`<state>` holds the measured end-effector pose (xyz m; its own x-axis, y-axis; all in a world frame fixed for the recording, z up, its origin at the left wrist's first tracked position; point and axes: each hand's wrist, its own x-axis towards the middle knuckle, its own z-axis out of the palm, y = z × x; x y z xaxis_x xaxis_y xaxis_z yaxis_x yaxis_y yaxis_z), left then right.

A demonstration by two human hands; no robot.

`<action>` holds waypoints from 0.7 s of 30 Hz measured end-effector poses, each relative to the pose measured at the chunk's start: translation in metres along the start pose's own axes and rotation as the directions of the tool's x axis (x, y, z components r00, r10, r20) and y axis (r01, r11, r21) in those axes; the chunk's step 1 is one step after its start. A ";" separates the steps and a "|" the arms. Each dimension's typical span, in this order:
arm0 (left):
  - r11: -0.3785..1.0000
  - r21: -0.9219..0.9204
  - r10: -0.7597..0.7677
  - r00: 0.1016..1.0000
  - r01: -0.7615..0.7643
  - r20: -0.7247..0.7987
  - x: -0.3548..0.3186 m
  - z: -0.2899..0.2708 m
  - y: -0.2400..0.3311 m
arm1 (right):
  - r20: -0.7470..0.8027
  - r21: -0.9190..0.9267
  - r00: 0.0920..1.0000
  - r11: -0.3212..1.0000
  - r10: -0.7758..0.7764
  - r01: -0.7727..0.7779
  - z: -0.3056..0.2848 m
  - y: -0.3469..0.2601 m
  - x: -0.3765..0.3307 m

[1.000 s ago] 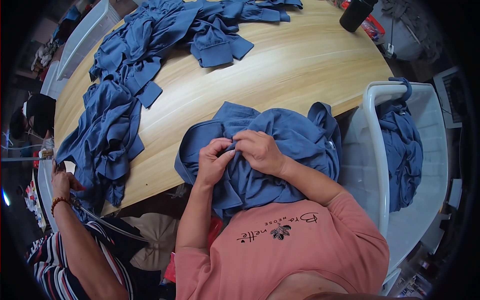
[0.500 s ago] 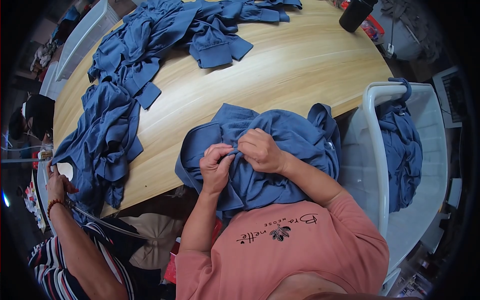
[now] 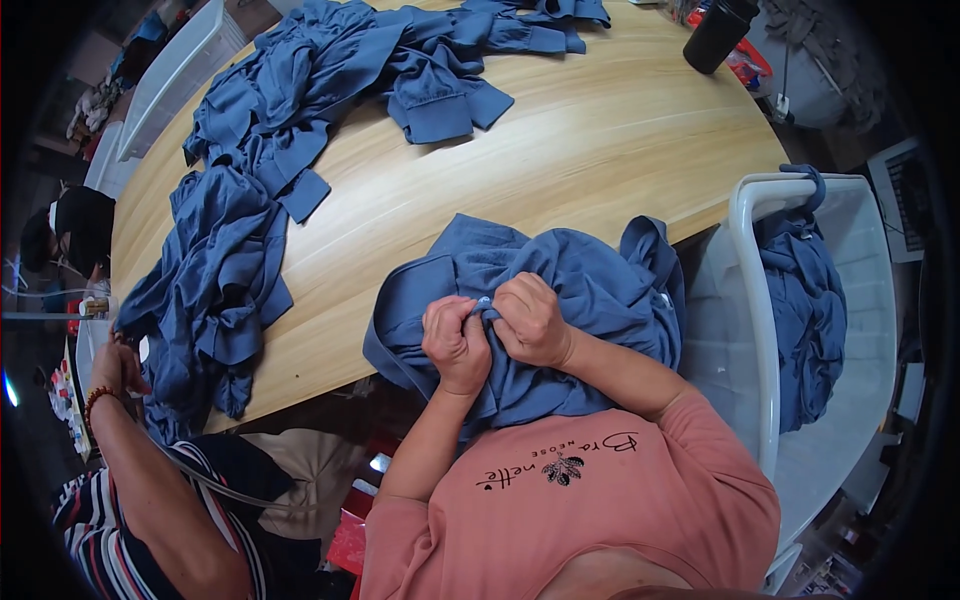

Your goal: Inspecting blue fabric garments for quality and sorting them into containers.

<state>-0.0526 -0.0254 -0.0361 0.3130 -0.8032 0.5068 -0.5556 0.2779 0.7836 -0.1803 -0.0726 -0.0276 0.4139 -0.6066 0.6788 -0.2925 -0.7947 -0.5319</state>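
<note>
A white plastic bin point(image 3: 745, 330) at the person's right holds crumpled blue garments point(image 3: 805, 310), one draped over its rim; a second white bin point(image 3: 175, 75) stands beyond the far left edge. The blue garment point(image 3: 590, 300) in work, soft matte cloth bunched into folds, lies at the near edge of the pale wood-grain surface point(image 3: 600, 140), both hands, left point(image 3: 457, 343) and right point(image 3: 531, 318), closed side by side on a pinched fold. More blue garments point(image 3: 260, 180) sprawl along the left, a black cylindrical bottle point(image 3: 718, 35) far right.

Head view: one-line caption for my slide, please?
Both hands, left hand and right hand, pinch a blue garment on the wooden table.
</note>
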 end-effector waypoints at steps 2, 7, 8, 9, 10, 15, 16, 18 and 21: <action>1.000 0.011 -0.001 1.000 0.001 -0.028 0.000 0.002 0.000 | 0.002 0.013 1.000 1.000 -0.008 0.008 -0.001 -0.002 0.002; 0.985 0.141 0.087 0.994 -0.095 0.065 0.012 -0.001 0.003 | 0.046 0.046 0.999 0.999 -0.017 0.015 -0.006 0.005 0.003; 0.978 0.165 0.110 0.987 -0.129 0.119 0.019 -0.003 0.004 | 0.025 0.053 0.999 0.998 0.021 -0.022 -0.008 0.005 0.003; 0.978 0.163 0.110 0.987 -0.129 0.117 0.026 -0.008 0.005 | 0.005 0.061 0.998 0.996 0.058 -0.058 -0.010 0.005 0.004; 0.962 0.196 0.151 0.967 -0.192 0.207 0.036 -0.013 0.007 | -0.034 0.021 0.996 0.996 0.082 -0.081 -0.015 0.005 0.005; 0.919 0.286 0.146 0.908 -0.272 0.394 0.059 -0.035 -0.004 | -0.082 -0.216 0.989 0.966 0.126 -0.141 -0.033 0.023 0.003; 0.919 0.284 0.149 0.908 -0.273 0.392 0.060 -0.035 -0.006 | -0.058 -0.299 0.990 0.944 0.129 -0.140 -0.030 0.022 0.006; 0.945 0.258 0.093 0.920 -0.202 0.380 0.059 -0.031 -0.014 | -0.089 -0.419 0.996 0.908 -0.009 -0.029 -0.025 0.019 0.007; 0.982 0.056 -0.189 0.891 0.182 0.413 0.054 -0.029 -0.025 | -0.030 -0.300 0.947 0.907 -0.320 0.297 -0.031 0.006 0.009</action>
<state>0.0002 -0.0603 -0.0184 0.0653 -0.9858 0.1549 -0.5311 0.0971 0.8417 -0.2055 -0.0830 -0.0088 0.4599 -0.3211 0.8279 -0.4014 -0.9068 -0.1288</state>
